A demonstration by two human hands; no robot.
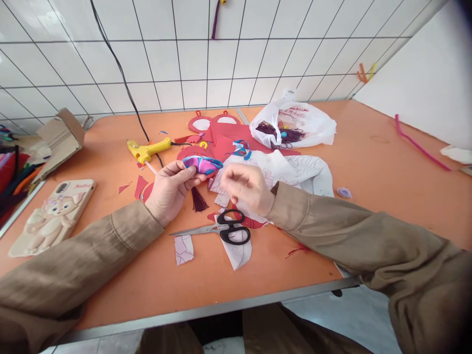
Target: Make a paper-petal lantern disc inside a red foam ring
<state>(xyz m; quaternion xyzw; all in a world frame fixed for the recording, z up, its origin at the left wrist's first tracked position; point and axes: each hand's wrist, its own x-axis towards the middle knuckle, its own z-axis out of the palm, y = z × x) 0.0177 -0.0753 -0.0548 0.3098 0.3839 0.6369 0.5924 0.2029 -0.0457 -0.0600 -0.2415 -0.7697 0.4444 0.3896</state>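
My left hand (171,191) pinches a small blue and pink patterned fabric piece (203,165) above the middle of the table. My right hand (246,188) is just to its right, fingers curled together; whether they hold something fine cannot be made out. Below the fabric piece lies a dark tassel (199,200). White printed cloth (311,169) spreads behind and beside my right hand. Black-handled scissors (232,227) lie nearer me on cloth scraps, blades pointing left. Red felt shapes (224,135) are behind my hands, with a blue patterned strip (242,148) on them.
A yellow glue gun (149,148) with a black cable lies at the back left. A phone in a bear case (53,216) and a cardboard box (61,140) are at the left. The plastic bag (311,123) holds dark tassels. A purple button (344,192) lies right.
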